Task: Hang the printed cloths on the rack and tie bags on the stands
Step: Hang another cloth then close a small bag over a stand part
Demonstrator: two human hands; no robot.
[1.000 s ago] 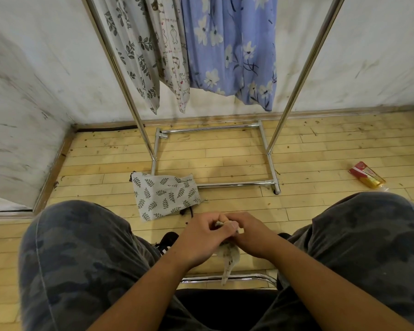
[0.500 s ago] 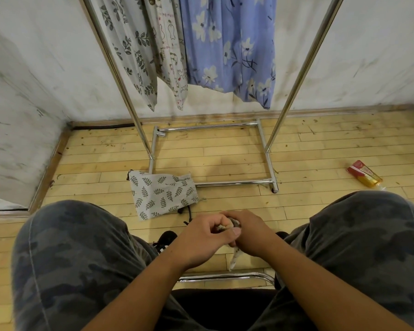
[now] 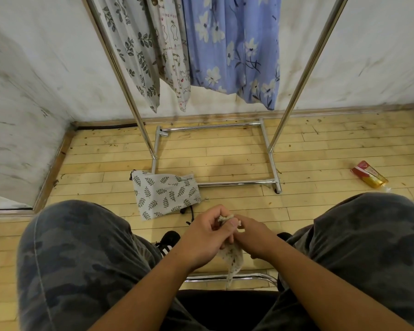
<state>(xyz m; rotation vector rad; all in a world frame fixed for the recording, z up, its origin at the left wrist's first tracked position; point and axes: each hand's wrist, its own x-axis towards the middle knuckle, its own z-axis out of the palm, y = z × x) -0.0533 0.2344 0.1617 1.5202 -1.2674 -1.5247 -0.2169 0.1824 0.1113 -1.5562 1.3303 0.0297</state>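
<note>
Between the knees, small bag (image 3: 233,258) pinched by left hand (image 3: 202,237), right hand (image 3: 253,237).

- A red-and-yellow packet (image 3: 369,174) lay on the plank floor (image 3: 225,158) at three o'clock.
- A black shoe (image 3: 169,238) with white stripes peeked out just below centre.
- Scuffed white walls (image 3: 34,80) met in a corner at ten o'clock.

Your left hand (image 3: 202,237) and right hand (image 3: 253,237) meet between your knees, both pinching the top of a small pale bag (image 3: 234,261) that hangs below them. Just beyond, a leaf-print bag (image 3: 164,193) lies on the wooden floor (image 3: 225,158) at the near left corner of the rack (image 3: 234,183). A leaf-print cloth (image 3: 132,44), an animal-print cloth (image 3: 175,56) and a blue floral cloth (image 3: 232,44) hang from the rack. A red and yellow packet (image 3: 368,174) lies at right.
</note>
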